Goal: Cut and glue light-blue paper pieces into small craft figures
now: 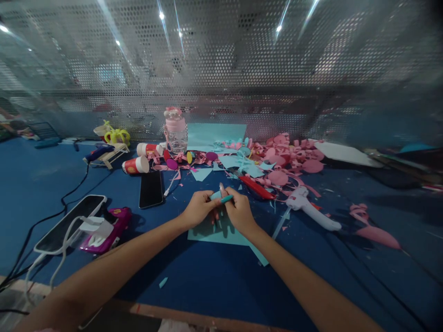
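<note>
My left hand (198,208) and my right hand (238,210) meet above a light-blue sheet of paper (216,233) lying on the blue table (207,281). Together they pinch a small rolled strip of light-blue paper (224,198), the fingers of both hands closed around it. The roll points up and to the right between my fingertips. Just right of my hands lie red-handled scissors (256,186) and a white glue gun (311,210).
A black phone (151,189) lies left of my hands. Further left are a second phone (69,221) with white cables and a magenta object (109,230). Pink and blue paper scraps (277,161), a pink bottle (175,129) and two cups (136,166) crowd the back before a perforated metal screen.
</note>
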The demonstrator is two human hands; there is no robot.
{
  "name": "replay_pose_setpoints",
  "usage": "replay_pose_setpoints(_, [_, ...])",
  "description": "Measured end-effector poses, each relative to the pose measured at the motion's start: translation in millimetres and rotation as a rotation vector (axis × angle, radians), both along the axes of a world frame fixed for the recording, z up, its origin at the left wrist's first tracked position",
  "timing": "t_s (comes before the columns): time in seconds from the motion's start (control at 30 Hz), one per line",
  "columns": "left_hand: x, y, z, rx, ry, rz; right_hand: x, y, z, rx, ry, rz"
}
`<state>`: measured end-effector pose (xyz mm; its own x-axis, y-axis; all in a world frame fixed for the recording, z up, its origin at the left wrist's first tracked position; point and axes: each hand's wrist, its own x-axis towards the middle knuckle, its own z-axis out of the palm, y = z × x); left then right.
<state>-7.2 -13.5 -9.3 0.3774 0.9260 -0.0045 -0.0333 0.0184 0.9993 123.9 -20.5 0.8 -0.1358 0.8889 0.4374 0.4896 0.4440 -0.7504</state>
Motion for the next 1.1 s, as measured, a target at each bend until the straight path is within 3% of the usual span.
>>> replay_pose_setpoints(0.37, [-0.9, -0.7, -1.7, 0.027, -0.004, 0.016, 0.7, 1.5, -4.5, -0.05, 0.054, 0.015])
replay_pose_setpoints(0.63, [-1.7, -1.2, -3.7, 0.012, -0.197, 0.029, -0.1, 1.3, -5.8, -0.055, 0.112, -0.031])
replay_pose_setpoints(0.97, [1.4, -4.7, -3.5, 0.07, -0.114, 0.094, -3.6, -2.1, -5.7, 0.054, 0.01, -0.083])
replay_pose_setpoints(1.1, [1.2, -3.7, -4.9, 0.172, 0.05, 0.232, -4.6, -3.1, -6.8, 0.038, -0.009, -0.073])
